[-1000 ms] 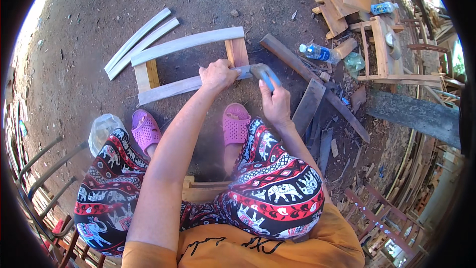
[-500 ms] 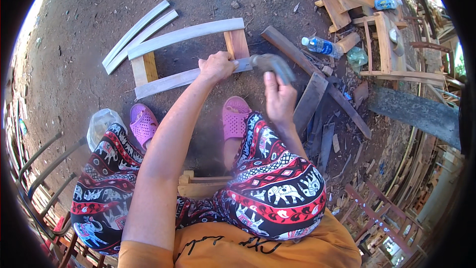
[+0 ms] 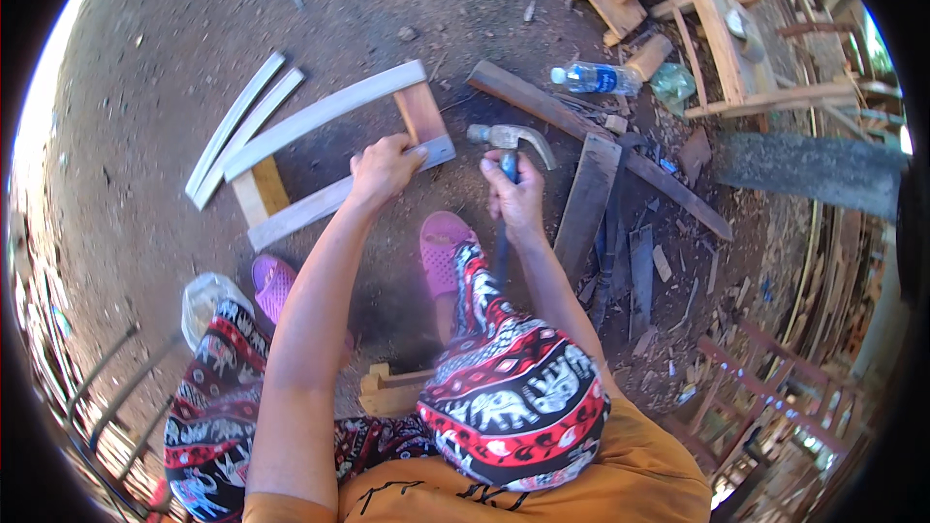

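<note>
The fingers of the right hand (image 3: 517,196) are folded closed around the handle of a hammer (image 3: 510,138), the thumb lying high, near the head. This head is of dull grey metal, with a round striking end toward the left and a curved claw toward the right; the handle looks blue at its upper part. The head is just beside the end of a wooden frame (image 3: 329,121), apart from it.

The fingers of the left hand (image 3: 385,172) are bent closely over the near rail of this frame, toward its right end, and have hold of it; their tips are partly hidden. The frame lies on the ground in front of the feet. Its two long rails are pale grey, smooth and slightly bowed. Between them stand two short, flat pieces, the right one reddish brown, the left one partly pale and partly yellow-brown.

Farther to the left, two slim, curved strips (image 3: 232,126) of similar pale wood lie side by side. To the right are dark, rough planks (image 3: 589,194), a clear plastic bottle (image 3: 596,78) and a crumpled green bag (image 3: 673,87). The ground (image 3: 329,19) is brown earth, grainy, with small chips.
</note>
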Motion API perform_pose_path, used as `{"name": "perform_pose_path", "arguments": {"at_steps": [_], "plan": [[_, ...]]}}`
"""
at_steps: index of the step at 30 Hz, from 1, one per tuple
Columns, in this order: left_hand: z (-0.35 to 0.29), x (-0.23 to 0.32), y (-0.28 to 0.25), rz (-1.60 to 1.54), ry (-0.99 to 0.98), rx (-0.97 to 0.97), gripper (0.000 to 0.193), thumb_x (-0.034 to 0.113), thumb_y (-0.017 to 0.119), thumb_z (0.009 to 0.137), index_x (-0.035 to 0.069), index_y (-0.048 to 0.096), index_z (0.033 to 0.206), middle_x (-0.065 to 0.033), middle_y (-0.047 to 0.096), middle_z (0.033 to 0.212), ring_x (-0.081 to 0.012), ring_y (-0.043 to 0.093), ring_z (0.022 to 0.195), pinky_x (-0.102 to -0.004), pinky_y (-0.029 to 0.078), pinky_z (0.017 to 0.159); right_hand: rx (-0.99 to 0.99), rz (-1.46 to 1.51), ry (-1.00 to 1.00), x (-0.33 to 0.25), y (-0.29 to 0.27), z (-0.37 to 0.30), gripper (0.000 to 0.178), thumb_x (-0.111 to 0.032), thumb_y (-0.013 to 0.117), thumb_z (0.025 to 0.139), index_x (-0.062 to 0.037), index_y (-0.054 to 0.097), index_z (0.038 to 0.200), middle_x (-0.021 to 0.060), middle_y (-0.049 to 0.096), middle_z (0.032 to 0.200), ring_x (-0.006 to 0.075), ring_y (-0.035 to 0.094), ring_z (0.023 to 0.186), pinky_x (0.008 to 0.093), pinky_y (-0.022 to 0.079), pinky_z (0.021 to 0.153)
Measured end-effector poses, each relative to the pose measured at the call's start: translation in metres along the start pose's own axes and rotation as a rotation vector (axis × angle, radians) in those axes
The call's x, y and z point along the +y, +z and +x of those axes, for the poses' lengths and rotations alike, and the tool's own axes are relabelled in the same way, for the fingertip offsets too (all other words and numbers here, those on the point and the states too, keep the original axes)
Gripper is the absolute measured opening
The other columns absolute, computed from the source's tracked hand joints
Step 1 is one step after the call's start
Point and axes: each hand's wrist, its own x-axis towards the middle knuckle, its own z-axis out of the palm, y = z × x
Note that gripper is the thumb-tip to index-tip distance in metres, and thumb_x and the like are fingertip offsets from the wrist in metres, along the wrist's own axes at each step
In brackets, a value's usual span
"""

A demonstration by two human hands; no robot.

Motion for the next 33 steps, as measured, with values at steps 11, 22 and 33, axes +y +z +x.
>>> {"name": "perform_pose_path", "arguments": {"at_steps": [11,22,33], "plan": [[0.009,-0.011,0.008,-0.137,-0.031,-0.025,0.030,0.037,0.066,0.088,0.012,0.071,0.104,-0.0059,0.070,0.082,-0.0171,0.066,0.077,-0.0334,0.048,0.073,-0.138,0.439,0.335,0.034,0.013,0.028,0.024,-0.012,0.067,0.087,-0.0066,0.058,0.108,-0.0029,0.048,0.057,0.0064,0.041,0.037,0.0218,0.033,0.033],[0.004,-0.002,0.003,-0.329,-0.044,-0.067,0.020,0.023,0.062,0.096,0.003,0.063,0.097,0.0063,0.054,0.075,-0.0020,0.044,0.067,-0.0194,0.033,0.058,-0.201,0.415,0.262,0.032,0.013,0.026,0.026,-0.013,0.067,0.084,-0.0081,0.064,0.109,-0.0034,0.048,0.058,0.0057,0.042,0.039,0.0206,0.034,0.036],[0.010,-0.011,0.005,-0.356,0.022,-0.095,0.017,0.022,0.063,0.096,0.005,0.060,0.100,0.0066,0.055,0.079,-0.0008,0.045,0.068,-0.0178,0.034,0.059,-0.143,0.746,0.289,0.036,-0.005,0.022,0.037,-0.010,0.064,0.088,-0.0085,0.059,0.124,-0.0060,0.047,0.064,0.0048,0.045,0.052,0.0216,0.036,0.045]]}}
